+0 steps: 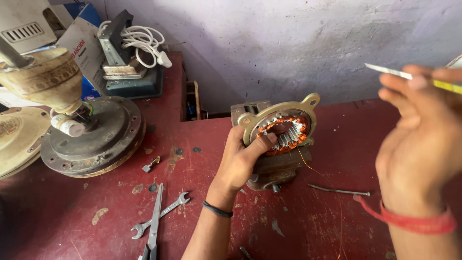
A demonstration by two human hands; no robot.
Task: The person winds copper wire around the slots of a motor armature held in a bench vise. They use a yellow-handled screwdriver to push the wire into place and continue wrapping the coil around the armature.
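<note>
Frame centre: my left hand [240,161] grips the motor stator [283,131], fingers curled round its lower left rim, thumb laid across the copper windings [269,144]. The stator stands tilted on a dark metal block [274,168] on the red desk [332,212].

Right edge of frame: my right hand [421,144] is raised, blurred; fingers pinched on a thin pale strip [390,71], possibly insulation paper, cannot be sure.

Handling judgement: stator looks heavy and rigid, laminated iron with a brass-coloured frame. Windings are fragile, enamel scratches easily, and one loose strand [313,168] trails down. Best hold is the outer frame or mounting ears, not the coils.

Lower left: spanner [161,214], scissors [154,226]. Upper left: fan housing [94,137].
</note>
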